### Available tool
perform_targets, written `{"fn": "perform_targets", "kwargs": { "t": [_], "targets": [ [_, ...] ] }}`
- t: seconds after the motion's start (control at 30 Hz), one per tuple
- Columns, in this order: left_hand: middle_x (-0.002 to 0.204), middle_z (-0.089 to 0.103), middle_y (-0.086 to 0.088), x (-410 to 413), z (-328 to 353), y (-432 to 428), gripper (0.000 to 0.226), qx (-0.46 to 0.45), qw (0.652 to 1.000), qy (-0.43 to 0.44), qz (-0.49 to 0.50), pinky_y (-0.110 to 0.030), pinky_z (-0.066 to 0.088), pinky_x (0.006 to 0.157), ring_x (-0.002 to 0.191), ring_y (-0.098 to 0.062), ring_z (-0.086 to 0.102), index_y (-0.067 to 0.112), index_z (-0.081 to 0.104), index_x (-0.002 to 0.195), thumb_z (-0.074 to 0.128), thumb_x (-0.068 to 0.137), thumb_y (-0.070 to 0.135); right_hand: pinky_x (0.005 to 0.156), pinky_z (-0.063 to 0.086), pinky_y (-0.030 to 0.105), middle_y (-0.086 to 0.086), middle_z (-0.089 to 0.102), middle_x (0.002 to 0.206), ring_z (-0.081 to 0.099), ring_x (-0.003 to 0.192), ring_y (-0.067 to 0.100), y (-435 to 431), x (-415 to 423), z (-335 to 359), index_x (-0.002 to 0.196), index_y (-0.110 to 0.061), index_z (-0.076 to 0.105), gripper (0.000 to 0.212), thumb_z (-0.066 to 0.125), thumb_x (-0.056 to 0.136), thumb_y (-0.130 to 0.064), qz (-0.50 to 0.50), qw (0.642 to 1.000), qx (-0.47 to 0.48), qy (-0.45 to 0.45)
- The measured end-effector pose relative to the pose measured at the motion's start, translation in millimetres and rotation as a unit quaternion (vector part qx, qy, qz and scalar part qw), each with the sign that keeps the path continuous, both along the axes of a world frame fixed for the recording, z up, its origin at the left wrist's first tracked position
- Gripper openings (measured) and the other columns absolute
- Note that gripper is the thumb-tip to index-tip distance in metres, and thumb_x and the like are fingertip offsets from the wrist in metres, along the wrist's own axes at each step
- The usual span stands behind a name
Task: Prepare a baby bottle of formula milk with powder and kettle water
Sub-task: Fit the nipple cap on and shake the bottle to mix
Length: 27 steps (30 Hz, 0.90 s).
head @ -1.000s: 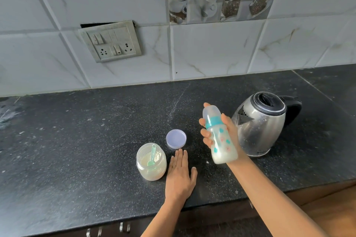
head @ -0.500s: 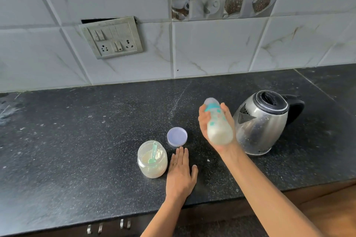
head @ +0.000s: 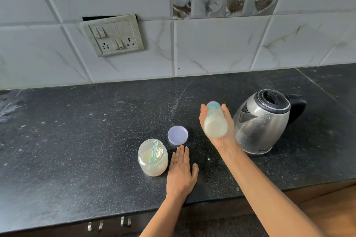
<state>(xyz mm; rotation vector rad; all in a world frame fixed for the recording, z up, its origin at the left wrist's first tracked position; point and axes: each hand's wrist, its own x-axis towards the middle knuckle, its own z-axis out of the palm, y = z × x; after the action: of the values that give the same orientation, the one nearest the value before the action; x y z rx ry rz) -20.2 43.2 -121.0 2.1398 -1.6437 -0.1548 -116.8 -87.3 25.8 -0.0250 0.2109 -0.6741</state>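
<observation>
My right hand (head: 221, 138) holds a capped baby bottle (head: 214, 121) of white milk above the counter, tilted with its base towards me and blurred by motion. Just right of it stands a steel kettle (head: 263, 121) with a black lid and handle, lid shut. My left hand (head: 181, 173) lies flat on the black counter (head: 77, 140), fingers together, holding nothing. Beside its left edge is an open clear jar of formula powder (head: 153, 158) with a green scoop (head: 154, 151) inside. The jar's lilac lid (head: 177, 135) lies flat just beyond my left fingertips.
A white tiled wall with a switch and socket plate (head: 113, 34) rises behind the counter. The counter's front edge runs below my wrists, with drawer handles (head: 108, 224) under it. Pale powder specks dot the counter surface.
My right hand has tipped the bottle from nearly upright to lying back with its base towards me, moving it slightly away. My left hand, the jar and the kettle have stayed put.
</observation>
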Motion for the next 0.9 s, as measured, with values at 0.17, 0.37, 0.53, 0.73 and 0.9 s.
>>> {"fn": "perform_targets", "kwargs": {
  "t": [0.17,0.37,0.53,0.73,0.9],
  "targets": [
    [0.154,0.03,-0.011,0,-1,0,0.065,-0.002,1.0,-0.002,0.0,-0.028,-0.002,0.117,0.145,-0.02,0.02,0.006,0.032,0.148,0.031,0.094,0.043,0.053,0.056,0.028,0.009,0.066,0.091,0.065,0.065,0.018,3,4,-4,0.11,-0.013,0.066,0.046,0.076,0.071,-0.034,-0.05,0.991,-0.051,0.115],
    [0.152,0.035,-0.012,0,0,0,0.064,0.001,1.0,-0.005,-0.001,-0.029,0.0,0.116,0.143,-0.021,0.025,0.005,0.036,0.146,0.033,0.093,0.042,0.053,0.058,0.031,0.01,0.065,0.093,0.066,0.064,0.02,6,-4,-4,0.114,-0.007,0.054,0.067,0.088,0.06,-0.026,-0.022,0.989,-0.045,0.137],
    [0.152,0.035,-0.013,0,-1,0,0.064,0.005,1.0,-0.008,-0.001,-0.029,0.0,0.116,0.143,-0.021,0.024,0.004,0.036,0.146,0.033,0.093,0.041,0.059,0.058,0.038,0.017,0.064,0.093,0.066,0.077,0.029,2,-6,6,0.117,-0.002,0.054,0.046,0.07,0.082,-0.027,-0.067,0.994,0.062,0.064],
    [0.152,0.034,-0.013,0,-2,-1,0.065,0.004,1.0,-0.008,0.0,-0.029,0.0,0.117,0.143,-0.022,0.025,0.004,0.036,0.146,0.033,0.093,0.042,0.058,0.058,0.033,0.014,0.063,0.096,0.065,0.072,0.024,5,-8,34,0.115,-0.004,0.055,0.061,0.084,0.063,-0.02,-0.052,0.996,-0.026,0.064],
    [0.15,0.037,-0.014,1,-1,-2,0.064,0.01,1.0,-0.005,-0.003,-0.03,0.002,0.116,0.142,-0.022,0.028,0.003,0.039,0.144,0.034,0.093,0.041,0.067,0.056,0.034,0.02,0.059,0.103,0.062,0.077,0.026,9,-11,28,0.123,-0.002,0.052,0.049,0.07,0.082,-0.022,0.0,1.0,-0.004,0.012]
  ]
}}
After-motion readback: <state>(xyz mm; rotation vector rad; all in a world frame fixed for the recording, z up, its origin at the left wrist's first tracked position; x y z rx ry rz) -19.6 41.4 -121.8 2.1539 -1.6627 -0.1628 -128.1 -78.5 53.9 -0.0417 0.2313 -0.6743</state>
